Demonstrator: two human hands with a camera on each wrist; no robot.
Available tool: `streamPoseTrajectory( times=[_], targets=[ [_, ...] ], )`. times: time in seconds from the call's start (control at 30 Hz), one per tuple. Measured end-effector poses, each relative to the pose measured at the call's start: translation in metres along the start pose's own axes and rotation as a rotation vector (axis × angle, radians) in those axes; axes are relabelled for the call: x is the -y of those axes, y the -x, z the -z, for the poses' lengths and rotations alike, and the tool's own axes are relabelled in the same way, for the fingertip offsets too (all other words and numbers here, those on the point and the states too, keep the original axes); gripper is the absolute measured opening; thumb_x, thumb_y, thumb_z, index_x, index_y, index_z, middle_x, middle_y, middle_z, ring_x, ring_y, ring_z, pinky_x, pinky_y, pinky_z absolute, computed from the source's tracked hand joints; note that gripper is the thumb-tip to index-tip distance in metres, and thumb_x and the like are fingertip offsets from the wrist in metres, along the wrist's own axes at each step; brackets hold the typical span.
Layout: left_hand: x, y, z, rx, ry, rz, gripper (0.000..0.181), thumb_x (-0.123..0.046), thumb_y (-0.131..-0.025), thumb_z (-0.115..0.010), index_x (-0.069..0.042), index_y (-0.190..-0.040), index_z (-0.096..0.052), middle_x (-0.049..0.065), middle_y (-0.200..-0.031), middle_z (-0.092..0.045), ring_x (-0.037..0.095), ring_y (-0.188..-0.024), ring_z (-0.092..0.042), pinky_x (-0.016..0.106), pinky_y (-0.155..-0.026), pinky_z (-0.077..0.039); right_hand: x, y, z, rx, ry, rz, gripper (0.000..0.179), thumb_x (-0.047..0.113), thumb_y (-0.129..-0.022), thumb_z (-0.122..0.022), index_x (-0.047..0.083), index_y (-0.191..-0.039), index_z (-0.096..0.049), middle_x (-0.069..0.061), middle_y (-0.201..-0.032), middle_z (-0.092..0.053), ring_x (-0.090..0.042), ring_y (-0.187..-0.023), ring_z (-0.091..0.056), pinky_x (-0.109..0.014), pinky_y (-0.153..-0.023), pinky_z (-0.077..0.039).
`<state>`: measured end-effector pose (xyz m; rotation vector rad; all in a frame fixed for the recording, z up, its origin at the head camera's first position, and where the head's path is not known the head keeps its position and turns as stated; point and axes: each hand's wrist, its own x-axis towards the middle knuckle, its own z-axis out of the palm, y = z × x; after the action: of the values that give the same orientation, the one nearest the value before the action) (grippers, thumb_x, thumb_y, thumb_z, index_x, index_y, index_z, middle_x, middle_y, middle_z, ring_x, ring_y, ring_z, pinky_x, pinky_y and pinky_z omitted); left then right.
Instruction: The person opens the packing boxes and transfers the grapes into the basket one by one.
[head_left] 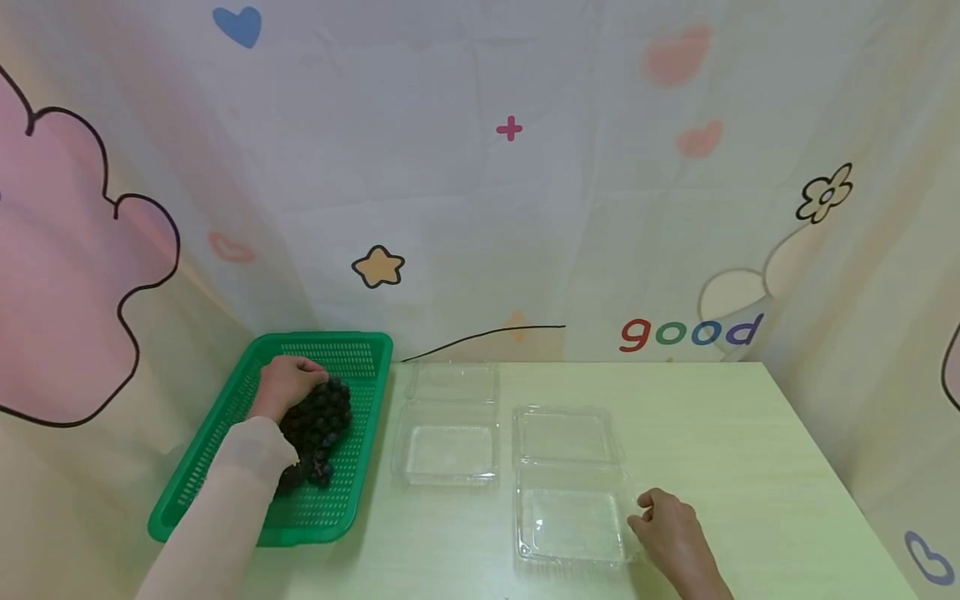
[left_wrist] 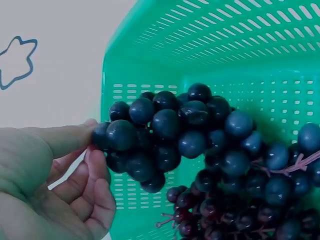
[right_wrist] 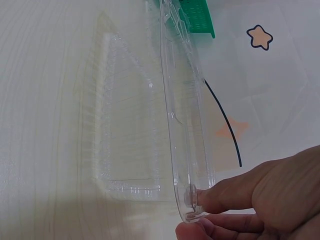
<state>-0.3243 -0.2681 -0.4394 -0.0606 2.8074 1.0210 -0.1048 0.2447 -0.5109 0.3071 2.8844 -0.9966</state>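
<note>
At the left, my left hand is inside the green basket, over the dark grapes. In the left wrist view, the thumb and fingertips of that hand pinch the end grape of a bunch. My right hand is at the right edge of the nearer clear plastic container, which lies with its lid folded back. In the right wrist view, the thumb and finger of my right hand pinch a corner of the clear plastic edge.
A second clear container, also unfolded, lies between the basket and the nearer one. More grapes with reddish stems lie in the basket. Behind the pale table hangs a printed curtain.
</note>
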Motion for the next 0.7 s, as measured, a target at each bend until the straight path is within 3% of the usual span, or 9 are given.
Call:
streamPoseTrajectory(
  times=[0.13,0.37,0.7],
  targets=[
    [-0.001,-0.002,-0.004,-0.019,0.010,0.023,0.030,-0.022,-0.105,-0.061,0.002,-0.119,-0.073,0.027,-0.128,-0.064,0.050,-0.124,-0.050,0.068,-0.105,-0.039,0.000,0.000,0.000,-0.004,0.000,-0.002,0.028,0.000,-0.086,-0.071,-0.018,-0.106,-0.064,-0.011,-0.083,-0.069,-0.025,-0.073,-0.066,-0.043,-0.066,-0.057],
    [0.004,-0.006,-0.014,-0.087,0.029,0.059,0.028,-0.023,-0.106,-0.060,0.000,-0.115,-0.074,0.024,-0.124,-0.066,0.042,-0.111,-0.057,0.060,-0.094,-0.049,-0.001,-0.001,-0.002,-0.016,0.009,0.009,0.027,0.000,-0.085,-0.072,-0.018,-0.105,-0.064,-0.011,-0.082,-0.069,-0.026,-0.073,-0.066,-0.044,-0.065,-0.057],
    [0.007,-0.013,-0.026,-0.152,0.067,0.090,0.028,-0.022,-0.107,-0.058,0.000,-0.115,-0.073,0.024,-0.123,-0.066,0.044,-0.114,-0.058,0.061,-0.095,-0.049,-0.001,-0.001,-0.001,-0.013,0.007,0.000,0.028,-0.001,-0.084,-0.071,-0.018,-0.105,-0.064,-0.011,-0.082,-0.069,-0.025,-0.072,-0.065,-0.043,-0.064,-0.057]
  ],
)
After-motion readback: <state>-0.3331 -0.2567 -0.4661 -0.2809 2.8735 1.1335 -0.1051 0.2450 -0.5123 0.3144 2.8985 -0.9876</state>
